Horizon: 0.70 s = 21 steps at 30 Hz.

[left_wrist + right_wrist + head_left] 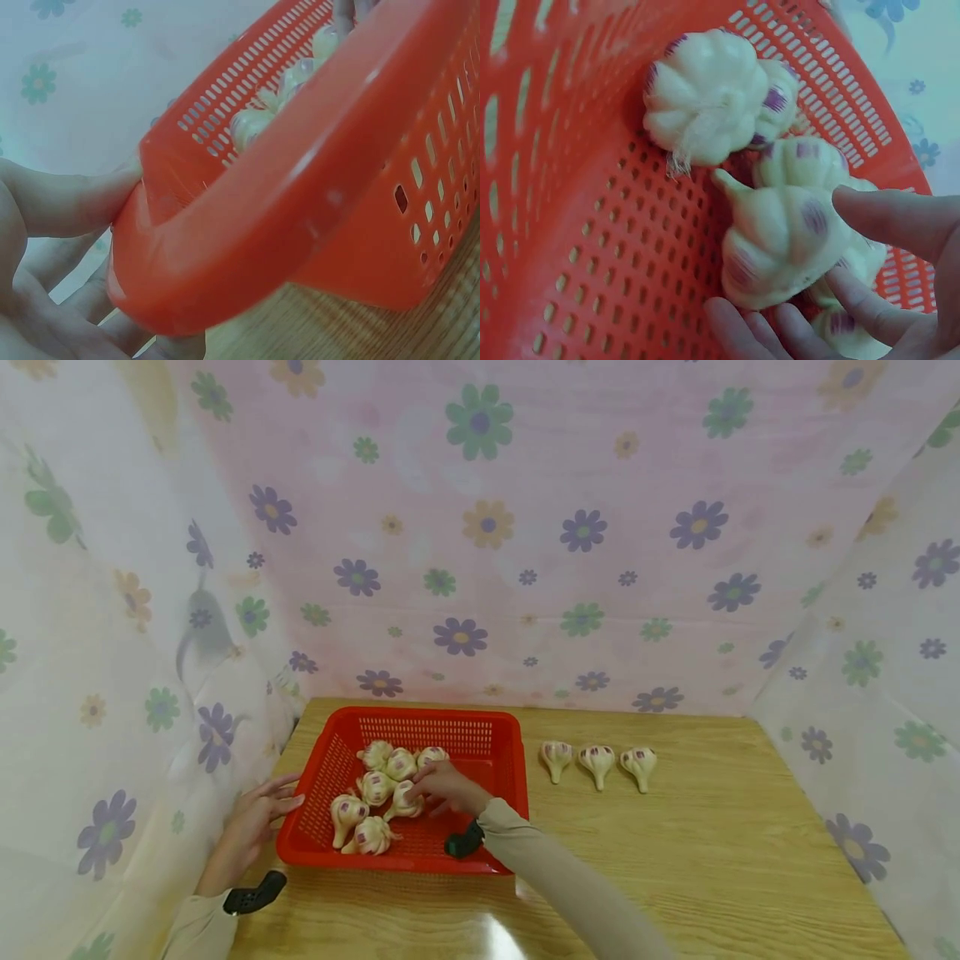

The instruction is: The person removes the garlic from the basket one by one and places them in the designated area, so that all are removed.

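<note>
A red plastic basket with slotted walls holds several garlic bulbs, white with purple patches. My left hand grips the basket's left rim; in the left wrist view the thumb lies against the rim corner and the other fingers reach beneath it. Inside the basket, my right hand has its thumb and fingers around one garlic bulb, whose stem points away from the palm. Other bulbs lie close beside and behind that one, partly hidden by the hand.
Three garlic bulbs lie in a row on the wooden table, right of the basket, stems toward me. A flower-patterned cloth hangs behind the table and along both sides. The basket's right part shows bare red floor.
</note>
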Available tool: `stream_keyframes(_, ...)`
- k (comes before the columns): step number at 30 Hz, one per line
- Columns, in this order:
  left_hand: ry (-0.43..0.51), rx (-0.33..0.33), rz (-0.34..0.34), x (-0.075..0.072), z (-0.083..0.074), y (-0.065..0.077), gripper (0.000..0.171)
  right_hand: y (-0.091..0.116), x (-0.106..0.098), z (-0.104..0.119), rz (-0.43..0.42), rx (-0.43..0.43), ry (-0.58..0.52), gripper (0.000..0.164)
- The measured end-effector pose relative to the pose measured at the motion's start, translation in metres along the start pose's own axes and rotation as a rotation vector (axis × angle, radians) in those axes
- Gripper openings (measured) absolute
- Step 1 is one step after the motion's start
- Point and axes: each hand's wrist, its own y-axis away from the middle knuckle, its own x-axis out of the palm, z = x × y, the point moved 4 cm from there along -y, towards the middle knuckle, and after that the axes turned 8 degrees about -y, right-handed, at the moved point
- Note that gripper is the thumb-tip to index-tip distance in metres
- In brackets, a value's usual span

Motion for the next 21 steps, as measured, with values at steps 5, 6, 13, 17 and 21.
stream_keyframes(5,-0.009,0.000,-0.007,0.000,0.000,-0.001,0.062,0.001,0.008,0.001,-0.003,-0.017,-0.017,0.036)
stream_keyframes(6,-0.011,0.000,-0.007,0.000,0.000,-0.001,0.062,0.001,0.010,0.002,-0.003,-0.021,-0.022,0.038)
stream_keyframes(13,-0.012,0.003,-0.004,0.001,-0.001,0.001,0.061,0.002,0.016,0.005,-0.028,-0.023,-0.037,0.042)
stream_keyframes(17,-0.008,0.008,-0.002,0.001,-0.001,0.001,0.060,0.001,0.019,0.005,-0.023,-0.009,-0.010,0.043)
stream_keyframes(21,0.001,0.013,0.002,0.002,-0.001,0.002,0.060,0.000,0.020,0.006,-0.032,0.002,0.009,0.041)
